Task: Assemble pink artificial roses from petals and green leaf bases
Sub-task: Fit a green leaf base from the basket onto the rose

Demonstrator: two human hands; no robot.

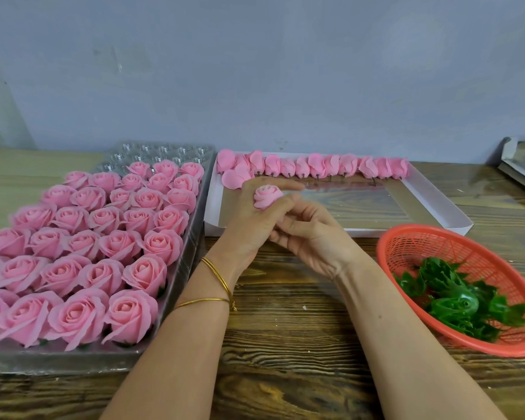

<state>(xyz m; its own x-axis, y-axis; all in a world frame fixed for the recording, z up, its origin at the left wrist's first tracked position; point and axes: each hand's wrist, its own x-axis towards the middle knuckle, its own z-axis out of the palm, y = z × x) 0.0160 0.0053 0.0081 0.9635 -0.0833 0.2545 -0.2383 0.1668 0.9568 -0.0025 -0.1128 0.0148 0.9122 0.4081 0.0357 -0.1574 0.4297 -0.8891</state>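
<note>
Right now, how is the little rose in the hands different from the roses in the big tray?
The bud is small and tightly wound; the tray roses are bigger, with outer petals spread open. The bud is held by the left hand and right hand; the tray roses sit in rows in the clear tray. Both are pink.
</note>
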